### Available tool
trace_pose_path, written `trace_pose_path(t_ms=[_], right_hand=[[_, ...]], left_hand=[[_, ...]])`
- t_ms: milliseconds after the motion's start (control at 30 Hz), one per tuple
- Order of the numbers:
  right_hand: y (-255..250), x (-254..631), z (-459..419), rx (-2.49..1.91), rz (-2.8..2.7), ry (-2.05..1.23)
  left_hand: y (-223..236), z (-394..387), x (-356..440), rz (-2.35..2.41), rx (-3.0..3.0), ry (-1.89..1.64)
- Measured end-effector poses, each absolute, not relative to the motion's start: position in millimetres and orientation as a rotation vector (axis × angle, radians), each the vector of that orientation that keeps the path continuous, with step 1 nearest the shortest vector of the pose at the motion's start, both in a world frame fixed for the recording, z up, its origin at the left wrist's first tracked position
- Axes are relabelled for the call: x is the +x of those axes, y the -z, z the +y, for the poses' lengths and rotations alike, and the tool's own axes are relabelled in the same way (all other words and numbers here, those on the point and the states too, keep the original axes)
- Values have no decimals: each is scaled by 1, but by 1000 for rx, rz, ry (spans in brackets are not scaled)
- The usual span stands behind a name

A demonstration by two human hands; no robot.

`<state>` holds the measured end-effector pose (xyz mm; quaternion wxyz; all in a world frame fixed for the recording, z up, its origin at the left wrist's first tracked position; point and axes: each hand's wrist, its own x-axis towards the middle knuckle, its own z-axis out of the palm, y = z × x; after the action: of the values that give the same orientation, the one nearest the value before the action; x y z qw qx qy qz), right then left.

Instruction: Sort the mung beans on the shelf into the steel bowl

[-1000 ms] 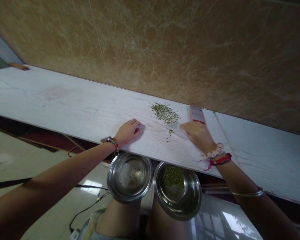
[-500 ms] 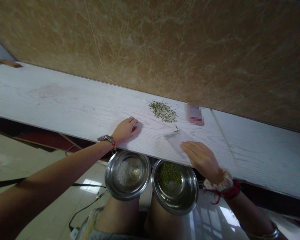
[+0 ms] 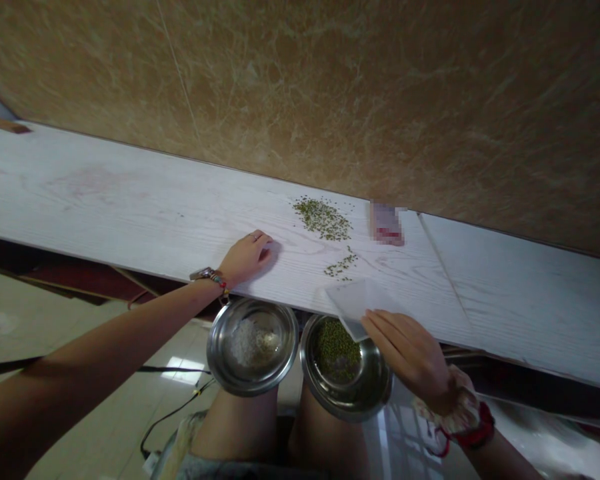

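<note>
My left hand (image 3: 245,259) rests on the white wood-grain board, fingers loosely bent with a gap at the thumb and nothing visible in them. My right hand (image 3: 413,353) pinches a thin translucent plastic card (image 3: 353,303), tilted over the board's front edge above the right steel bowl (image 3: 380,400). Green mung beans (image 3: 336,343) lie in that bowl. Beside it, the left steel bowl (image 3: 215,360) holds white grains (image 3: 253,341). A spread pile of mung beans with pale bits (image 3: 323,219) lies on the board, and a small scatter of beans (image 3: 341,265) sits just behind the card.
The narrow white board (image 3: 130,200) runs along a brown marbled wall (image 3: 300,100). A pixelated flat packet (image 3: 387,223) lies right of the pile. Both bowls rest on my thighs against the board's edge. A dark cable (image 3: 173,417) crosses the tiled floor at left.
My right hand has drawn the card toward me, from the board to over the right bowl's rim. More loose beans now show in front of the pile. My left hand stays put.
</note>
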<state>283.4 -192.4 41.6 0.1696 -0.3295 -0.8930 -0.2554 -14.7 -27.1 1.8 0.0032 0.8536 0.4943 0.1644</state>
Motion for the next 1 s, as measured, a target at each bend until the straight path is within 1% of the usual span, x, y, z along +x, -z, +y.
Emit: trace_pose_path(t_ms=[133, 300, 433, 533, 800, 1000], right_hand=[[-47, 294, -197, -958, -2424, 635], [-45, 312, -187, -1159, -2264, 687], [-43, 317, -178, -1226, -2282, 766], [-43, 312, -179, -1190, -2333, 800], [-43, 304, -186, -1151, -2320, 675], [-43, 307, -168, -1277, -2285, 801]], left_hand=[[-2, -28, -15, 1562, 2683, -513], [-1, -28, -15, 1555, 2682, -529], [0, -27, -16, 1551, 2685, -538], [-1, -27, -16, 1564, 2679, -520], [-1, -28, -15, 1545, 2686, -525], [-2, -29, -14, 1569, 2672, -516]])
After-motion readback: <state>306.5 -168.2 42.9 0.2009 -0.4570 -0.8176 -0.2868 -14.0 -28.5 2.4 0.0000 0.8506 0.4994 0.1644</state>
